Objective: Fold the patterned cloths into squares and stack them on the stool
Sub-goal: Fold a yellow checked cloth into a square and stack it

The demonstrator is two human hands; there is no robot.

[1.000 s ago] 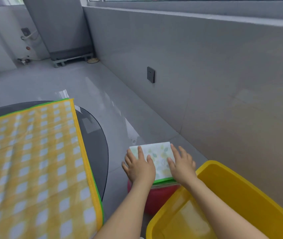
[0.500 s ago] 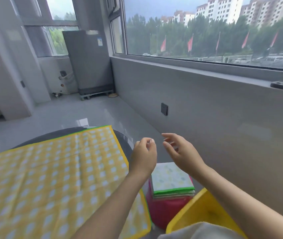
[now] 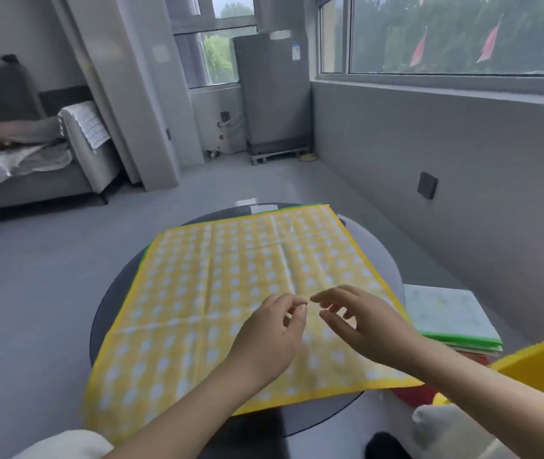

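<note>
A yellow cloth with white checks (image 3: 231, 286) lies spread flat on a round dark glass table (image 3: 111, 303), with a green edge of another cloth peeking out under its far side. To the right, a stack of folded cloths (image 3: 443, 313), topped by a pale leaf-print square with a green border, rests on a red stool (image 3: 413, 394). My left hand (image 3: 270, 332) hovers over the near middle of the yellow cloth with fingers curled and empty. My right hand (image 3: 360, 319) is beside it, fingers spread, holding nothing.
A yellow plastic basin (image 3: 542, 359) stands at the lower right next to the stool. A grey wall with a dark socket (image 3: 427, 189) runs along the right. A sofa (image 3: 32, 160) stands at the far left and a grey appliance (image 3: 270, 94) in the corner.
My hands have left the folded stack on the stool and moved left over the spread yellow cloth. My view has swung up and left towards the table.
</note>
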